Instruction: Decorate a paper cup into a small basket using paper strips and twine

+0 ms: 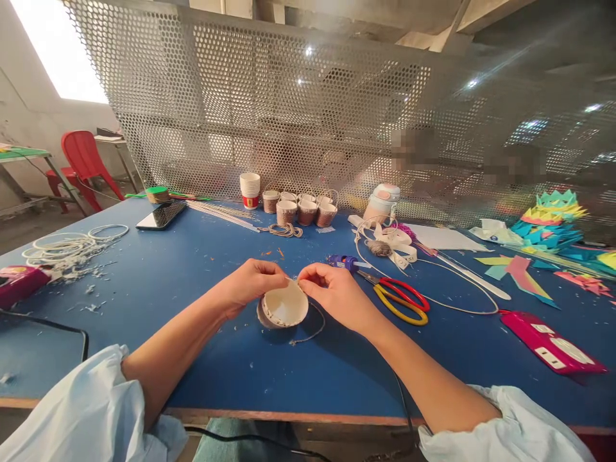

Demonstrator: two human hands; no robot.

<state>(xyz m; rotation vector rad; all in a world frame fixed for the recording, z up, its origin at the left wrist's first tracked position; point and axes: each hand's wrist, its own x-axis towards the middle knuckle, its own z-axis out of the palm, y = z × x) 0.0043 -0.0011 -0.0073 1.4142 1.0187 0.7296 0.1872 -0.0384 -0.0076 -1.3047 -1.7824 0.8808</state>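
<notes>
Cup (285, 303), small, pale inside, one; located at the middle of the bench (216, 378), between the two hands, its rim right at the fingertips. Attitude: tilted, mouth up and partly turned to the wearer, darker outer wall showing at lower left; whether the base touches the bench cannot be told. Left hand (253, 282): fingers closed on the far rim, left of centre. Right hand (332, 292): thumb and forefinger pinched together at the far rim, right of centre; what lies between them is too small to tell. The cup's body lies on the wearer's side of both sets of fingers; neither hand is clearly nearer. Thin cord (315, 333), one, curving down the cup's right side, loose end on the bench just below. Front edge: well apart from the cup, blue surface with small scraps between. Left side: open room past the left forearm. Right side, tighter: blue tool (342, 262) just beyond the right hand; scissors (402, 301), red and yellow handles, blades toward that hand. Far side: group of small cups (305, 210), well apart.
</notes>
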